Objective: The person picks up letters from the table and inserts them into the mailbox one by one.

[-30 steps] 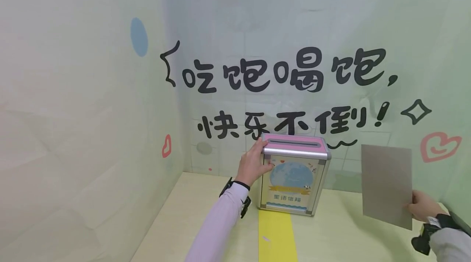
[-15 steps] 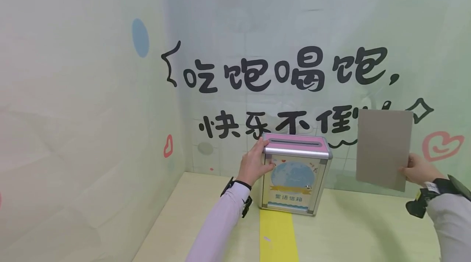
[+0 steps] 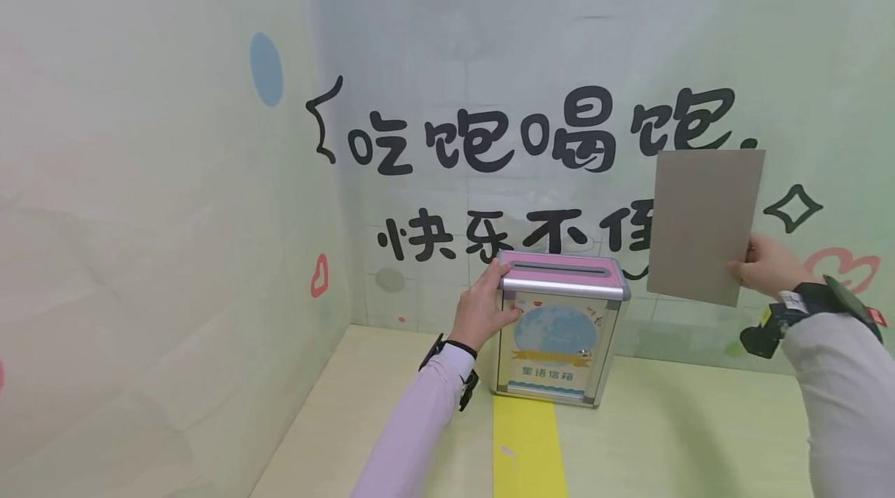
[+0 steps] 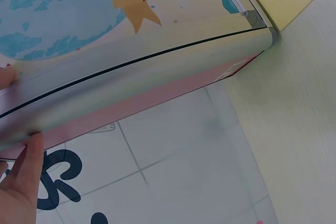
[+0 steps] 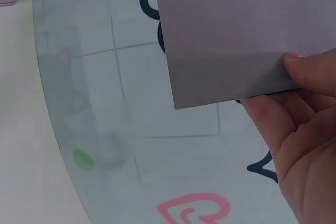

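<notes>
A letter box (image 3: 555, 343) with a pink lid, silver frame and a globe picture on its front stands upright on the table. A dark-rimmed slot (image 3: 559, 270) runs along its lid. My left hand (image 3: 481, 310) grips the box at its upper left corner, thumb on the front and fingers along the side. In the left wrist view the fingers (image 4: 29, 169) lie against the far side of the box. Up to the right of the box, my right hand (image 3: 776, 269) pinches a flat grey card (image 3: 705, 224) by its lower right edge, thumb on the near face. The card hangs upright in the air, higher than the lid.
A yellow strip (image 3: 527, 451) runs along the pale table (image 3: 650, 444) from the box toward the front edge. Behind the box rises a wall (image 3: 433, 32) with black lettering, and another wall (image 3: 140, 249) closes the left side.
My right hand has raised the grey card and brought it leftward, nearer the letter box. The left hand keeps its grip on the box, which stands where it was.
</notes>
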Available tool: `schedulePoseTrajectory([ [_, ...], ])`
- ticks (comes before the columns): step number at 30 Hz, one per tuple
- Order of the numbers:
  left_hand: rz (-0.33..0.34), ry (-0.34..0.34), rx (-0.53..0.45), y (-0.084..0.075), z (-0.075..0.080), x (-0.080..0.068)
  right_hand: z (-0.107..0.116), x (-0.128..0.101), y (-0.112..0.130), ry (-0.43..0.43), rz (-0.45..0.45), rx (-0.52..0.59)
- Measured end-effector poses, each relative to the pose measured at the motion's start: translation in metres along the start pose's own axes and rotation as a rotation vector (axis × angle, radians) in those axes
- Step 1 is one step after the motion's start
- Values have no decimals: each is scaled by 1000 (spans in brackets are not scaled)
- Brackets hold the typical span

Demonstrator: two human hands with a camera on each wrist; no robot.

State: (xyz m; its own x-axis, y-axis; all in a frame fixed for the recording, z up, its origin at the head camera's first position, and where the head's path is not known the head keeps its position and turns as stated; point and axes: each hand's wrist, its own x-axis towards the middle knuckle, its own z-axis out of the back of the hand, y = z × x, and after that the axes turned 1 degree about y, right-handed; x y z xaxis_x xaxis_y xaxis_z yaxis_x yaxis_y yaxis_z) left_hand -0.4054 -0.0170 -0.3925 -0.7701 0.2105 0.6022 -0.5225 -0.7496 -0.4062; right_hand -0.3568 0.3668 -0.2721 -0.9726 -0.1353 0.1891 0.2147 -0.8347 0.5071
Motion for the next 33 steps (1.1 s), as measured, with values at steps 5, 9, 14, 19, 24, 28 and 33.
schedulePoseTrajectory([
  [5,4,-1,0,0,-2,0,2,10,18,10,-8,11],
  [9,4,0,6,0,-4,-1,1,15,32,-61,9,-36],
  [14,10,-11,9,0,-4,-1,-8,25,53,-93,36,-22],
  [19,16,2,14,-2,-2,-2,-24,33,70,-82,41,34],
  [24,20,10,17,-3,-1,-2,-39,42,83,-112,84,33],
  [28,11,5,38,-2,0,-2,-49,46,93,-106,97,45],
  [33,4,-3,34,-2,0,-2,-64,50,106,-118,115,76],
])
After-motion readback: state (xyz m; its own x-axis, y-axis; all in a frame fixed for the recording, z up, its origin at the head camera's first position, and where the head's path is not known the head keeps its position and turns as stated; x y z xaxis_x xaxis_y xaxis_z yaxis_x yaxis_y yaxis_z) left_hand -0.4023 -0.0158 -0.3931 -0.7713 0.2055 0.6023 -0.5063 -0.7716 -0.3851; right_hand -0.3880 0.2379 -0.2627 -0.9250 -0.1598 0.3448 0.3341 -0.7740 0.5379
